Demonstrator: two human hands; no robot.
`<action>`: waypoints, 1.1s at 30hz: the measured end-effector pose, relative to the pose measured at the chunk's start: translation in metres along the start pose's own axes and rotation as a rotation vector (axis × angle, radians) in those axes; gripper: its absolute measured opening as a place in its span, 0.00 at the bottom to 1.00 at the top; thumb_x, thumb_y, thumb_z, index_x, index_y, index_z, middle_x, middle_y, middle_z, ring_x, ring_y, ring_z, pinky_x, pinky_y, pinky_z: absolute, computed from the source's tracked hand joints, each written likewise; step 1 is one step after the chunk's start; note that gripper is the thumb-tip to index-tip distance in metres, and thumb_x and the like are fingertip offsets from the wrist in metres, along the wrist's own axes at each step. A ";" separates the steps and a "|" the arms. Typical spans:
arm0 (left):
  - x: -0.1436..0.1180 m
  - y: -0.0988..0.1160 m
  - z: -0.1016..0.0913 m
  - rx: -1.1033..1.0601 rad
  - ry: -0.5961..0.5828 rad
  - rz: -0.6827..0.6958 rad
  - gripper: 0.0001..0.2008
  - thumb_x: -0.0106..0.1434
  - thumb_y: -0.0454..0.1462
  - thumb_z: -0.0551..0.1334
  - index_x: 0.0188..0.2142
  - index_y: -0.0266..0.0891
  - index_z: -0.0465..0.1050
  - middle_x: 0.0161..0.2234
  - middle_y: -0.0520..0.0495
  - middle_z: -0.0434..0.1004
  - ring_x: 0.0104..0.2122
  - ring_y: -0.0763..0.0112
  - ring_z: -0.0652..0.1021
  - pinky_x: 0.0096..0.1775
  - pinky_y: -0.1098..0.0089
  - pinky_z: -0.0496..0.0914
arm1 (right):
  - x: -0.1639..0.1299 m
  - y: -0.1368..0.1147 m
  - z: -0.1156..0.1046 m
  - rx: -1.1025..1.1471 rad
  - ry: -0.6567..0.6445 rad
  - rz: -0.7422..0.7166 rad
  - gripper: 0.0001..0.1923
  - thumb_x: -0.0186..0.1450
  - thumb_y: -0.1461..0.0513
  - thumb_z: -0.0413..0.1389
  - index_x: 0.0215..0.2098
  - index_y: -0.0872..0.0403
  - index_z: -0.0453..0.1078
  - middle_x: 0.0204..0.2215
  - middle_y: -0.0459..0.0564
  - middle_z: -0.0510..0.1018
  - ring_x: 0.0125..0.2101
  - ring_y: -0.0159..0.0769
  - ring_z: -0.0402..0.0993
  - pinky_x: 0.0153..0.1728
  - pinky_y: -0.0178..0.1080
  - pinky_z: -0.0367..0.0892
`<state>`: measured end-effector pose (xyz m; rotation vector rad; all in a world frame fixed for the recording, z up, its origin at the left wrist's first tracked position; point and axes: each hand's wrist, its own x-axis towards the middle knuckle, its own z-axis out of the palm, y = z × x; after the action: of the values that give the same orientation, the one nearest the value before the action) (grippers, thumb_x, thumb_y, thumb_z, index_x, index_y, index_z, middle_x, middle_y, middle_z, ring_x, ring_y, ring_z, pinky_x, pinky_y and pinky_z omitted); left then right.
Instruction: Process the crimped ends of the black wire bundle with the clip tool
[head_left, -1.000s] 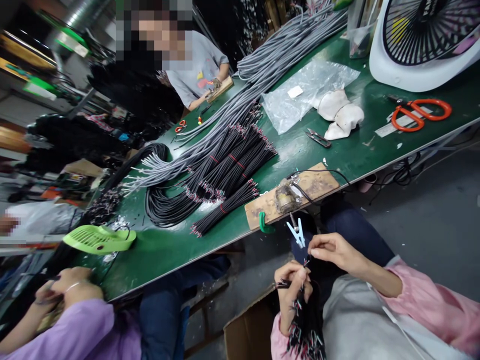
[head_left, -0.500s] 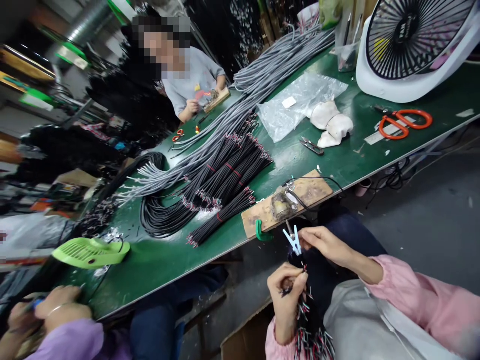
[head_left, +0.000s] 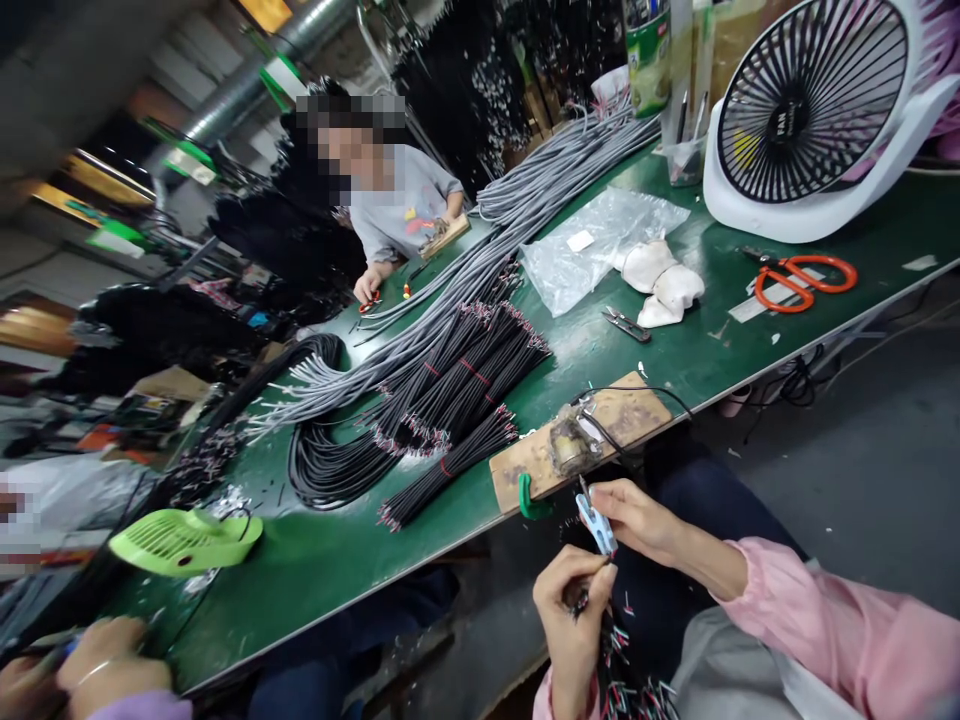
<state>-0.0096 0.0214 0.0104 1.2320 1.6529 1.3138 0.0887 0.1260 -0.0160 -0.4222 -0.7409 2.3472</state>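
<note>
My left hand (head_left: 571, 612) is closed around a bundle of black cables (head_left: 621, 672) with red, white and green wire ends, held upright below the table edge. My right hand (head_left: 643, 520), in a pink sleeve, pinches at a light blue clip (head_left: 598, 524) just above the bundle; I cannot see whether a wire end is between the fingers. Right above the clip, a wooden board (head_left: 630, 405) carrying a metal fixture (head_left: 571, 442) is fixed to the green table (head_left: 337, 540) by a green clamp (head_left: 529, 496).
Black cable bundles (head_left: 459, 372) and long grey cables (head_left: 495, 250) cover the table's middle. Snips (head_left: 627, 323), white cloth (head_left: 666, 282), a plastic bag (head_left: 592, 235), orange scissors (head_left: 802, 281) and a white fan (head_left: 817, 115) lie right. A green fan (head_left: 184, 540) and a co-worker's hands (head_left: 97, 668) are at left; another person (head_left: 405, 205) sits opposite.
My right hand has moved from the top of the bundle up to the blue clip under the board. My left hand keeps the bundle. The view has tilted upward.
</note>
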 end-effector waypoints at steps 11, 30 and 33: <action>0.001 -0.002 0.002 -0.090 -0.031 -0.101 0.06 0.56 0.34 0.63 0.24 0.36 0.73 0.21 0.53 0.66 0.15 0.80 0.66 0.17 0.77 0.57 | -0.008 0.010 -0.017 0.181 0.004 0.115 0.23 0.62 0.47 0.52 0.32 0.61 0.73 0.24 0.49 0.72 0.24 0.28 0.65 0.26 0.32 0.57; -0.029 -0.024 0.013 -0.408 -0.130 -0.603 0.24 0.52 0.53 0.62 0.18 0.32 0.70 0.10 0.52 0.64 0.06 0.83 0.59 0.09 0.79 0.49 | -0.053 0.010 -0.023 -0.317 -0.163 0.094 0.13 0.57 0.56 0.61 0.29 0.60 0.72 0.23 0.47 0.73 0.25 0.31 0.68 0.29 0.34 0.63; -0.034 -0.031 0.018 -0.476 -0.249 -0.750 0.24 0.51 0.53 0.63 0.22 0.31 0.70 0.12 0.51 0.67 0.05 0.84 0.59 0.08 0.80 0.49 | -0.053 0.009 -0.022 -0.471 -0.070 0.065 0.13 0.58 0.56 0.59 0.30 0.59 0.72 0.24 0.47 0.73 0.25 0.31 0.67 0.29 0.34 0.62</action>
<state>0.0098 -0.0068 -0.0254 0.3973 1.3132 0.9396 0.1340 0.0941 -0.0334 -0.5709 -1.3393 2.2434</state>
